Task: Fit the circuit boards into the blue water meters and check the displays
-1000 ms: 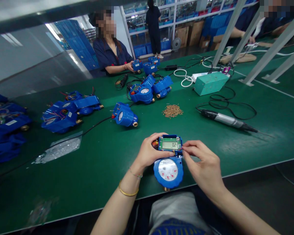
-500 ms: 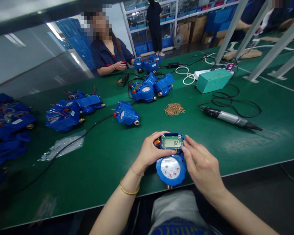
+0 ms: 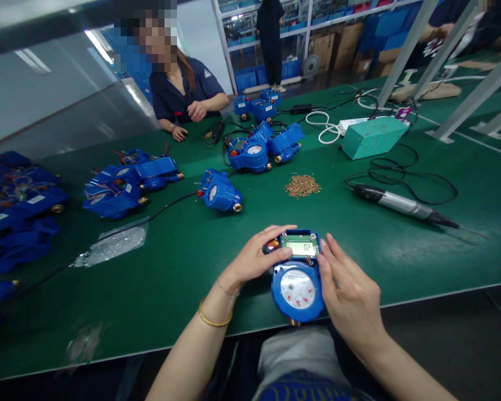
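Observation:
A blue water meter (image 3: 276, 298) sits at the table's front edge, its round white dial (image 3: 299, 289) facing up. Above the dial, an uncovered green circuit board carries a lit display (image 3: 301, 248) reading about 0.2. My left hand (image 3: 250, 257) grips the housing from the left, with the thumb over the display's lower left corner and the fingers around the top edge. Against the right side of the meter lies my right hand (image 3: 353, 284), its fingers nearly straight and held together, steadying the housing. An orange-red part (image 3: 271, 245) shows beside my left fingers.
Beyond the meter lies a pile of small brass screws (image 3: 303, 185). An electric screwdriver (image 3: 404, 205) with its cord rests at right, near a teal box (image 3: 373, 137). More blue meters (image 3: 219, 190) stand left and behind. A co-worker (image 3: 183, 92) sits across the table.
My left thumb has shifted from below the display onto its lower left corner. The co-worker's hands have moved away from the far meters, one now resting on the table. My view has shifted slightly.

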The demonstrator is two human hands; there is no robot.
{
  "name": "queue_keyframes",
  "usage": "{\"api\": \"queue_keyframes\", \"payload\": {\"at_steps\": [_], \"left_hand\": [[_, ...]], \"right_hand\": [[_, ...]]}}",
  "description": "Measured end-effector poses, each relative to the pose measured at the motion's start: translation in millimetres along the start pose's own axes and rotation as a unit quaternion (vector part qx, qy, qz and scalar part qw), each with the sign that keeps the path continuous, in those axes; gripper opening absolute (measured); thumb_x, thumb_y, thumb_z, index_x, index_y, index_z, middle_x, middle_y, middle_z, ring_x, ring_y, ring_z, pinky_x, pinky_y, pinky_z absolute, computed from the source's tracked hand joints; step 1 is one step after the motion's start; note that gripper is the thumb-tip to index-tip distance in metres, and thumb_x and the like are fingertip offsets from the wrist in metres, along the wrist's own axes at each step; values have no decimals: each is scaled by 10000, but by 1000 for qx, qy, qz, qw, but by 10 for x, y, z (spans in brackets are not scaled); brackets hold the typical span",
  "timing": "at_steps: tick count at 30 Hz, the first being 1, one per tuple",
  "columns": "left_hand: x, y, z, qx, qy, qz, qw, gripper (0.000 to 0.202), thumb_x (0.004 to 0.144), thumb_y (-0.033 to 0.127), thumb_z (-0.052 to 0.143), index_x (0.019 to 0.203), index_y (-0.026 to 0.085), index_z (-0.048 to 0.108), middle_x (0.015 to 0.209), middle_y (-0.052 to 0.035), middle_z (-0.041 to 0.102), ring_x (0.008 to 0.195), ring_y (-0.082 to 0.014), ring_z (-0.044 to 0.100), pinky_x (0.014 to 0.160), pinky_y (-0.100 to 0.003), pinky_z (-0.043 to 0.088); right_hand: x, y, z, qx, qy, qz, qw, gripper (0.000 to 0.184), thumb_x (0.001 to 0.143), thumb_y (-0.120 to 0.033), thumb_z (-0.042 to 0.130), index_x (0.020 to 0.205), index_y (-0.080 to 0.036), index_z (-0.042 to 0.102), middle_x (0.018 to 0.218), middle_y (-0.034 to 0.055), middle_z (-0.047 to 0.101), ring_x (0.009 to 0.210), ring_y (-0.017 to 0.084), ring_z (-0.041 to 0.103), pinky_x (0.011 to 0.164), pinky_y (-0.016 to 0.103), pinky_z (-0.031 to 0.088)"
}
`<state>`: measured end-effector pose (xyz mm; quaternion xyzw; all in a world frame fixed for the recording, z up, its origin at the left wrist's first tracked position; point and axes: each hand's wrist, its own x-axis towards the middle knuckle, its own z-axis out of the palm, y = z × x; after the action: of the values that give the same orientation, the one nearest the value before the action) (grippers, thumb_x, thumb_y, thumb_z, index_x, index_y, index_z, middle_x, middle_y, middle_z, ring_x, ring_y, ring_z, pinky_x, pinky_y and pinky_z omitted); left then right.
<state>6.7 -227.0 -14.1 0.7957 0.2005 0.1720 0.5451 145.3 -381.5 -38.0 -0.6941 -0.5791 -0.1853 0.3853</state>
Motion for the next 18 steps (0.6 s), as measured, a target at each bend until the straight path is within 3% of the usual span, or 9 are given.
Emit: {"api": "queue_keyframes", "payload": {"at_steps": [10,15,18], "left_hand": [[-65,-43,48,-34,32,1,999,581,808,390,788,1342,242,615,1337,-87,630,1247,-276,571,1103,-392,401],[-48,-70,42,-5,26,43,999,676,705,365,880,1319,224,636,1288,-93,659,1215,-275,591,1077,-375,424],[-38,-102,70,-26,51,52,997,639,701,339,884,1285,201,665,1233,-97,685,1162,-265,622,1038,-354,450]], "right_hand": [[8,75,-18,58,-6,18,998,309,1017,-205,515,1101,2,728,1150,171,725,1047,206,721,1029,240,500],[4,124,-27,67,-22,5,997,320,1023,-224,506,1098,-6,729,1139,158,732,1033,204,724,1007,241,507],[-25,148,-79,68,-35,-8,997,357,1011,-263,550,1235,-8,660,1191,166,711,1011,215,725,948,275,534]]}}
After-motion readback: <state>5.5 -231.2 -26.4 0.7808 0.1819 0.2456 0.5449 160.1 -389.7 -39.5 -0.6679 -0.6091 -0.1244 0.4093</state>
